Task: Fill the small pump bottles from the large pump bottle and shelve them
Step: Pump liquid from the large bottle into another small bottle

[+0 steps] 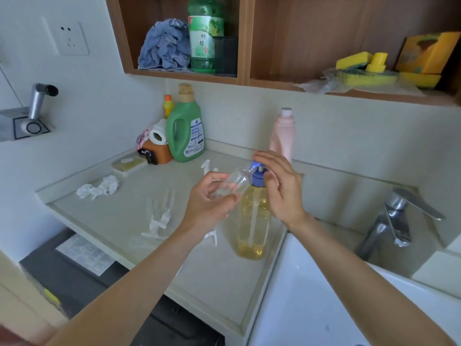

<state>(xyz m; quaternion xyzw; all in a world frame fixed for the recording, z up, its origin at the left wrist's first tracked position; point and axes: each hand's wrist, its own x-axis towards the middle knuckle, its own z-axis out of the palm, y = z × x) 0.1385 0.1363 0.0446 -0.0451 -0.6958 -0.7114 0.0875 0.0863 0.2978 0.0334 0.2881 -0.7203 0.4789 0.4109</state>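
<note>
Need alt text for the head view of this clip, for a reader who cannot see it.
A person's left hand tilts a small clear bottle so its mouth meets the blue pump spout of a large bottle of yellow liquid, with the right hand on the pump head. Loose white pump tops lie on the pale counter beside a sink.

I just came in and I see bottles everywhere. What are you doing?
A person is filling a small bottle. The left hand holds it tilted, its open mouth at the spout of the big bottle of yellow liquid. The right hand rests on the blue pump. The small bottle looks empty, and loose white pump tops lie on the counter.
</note>
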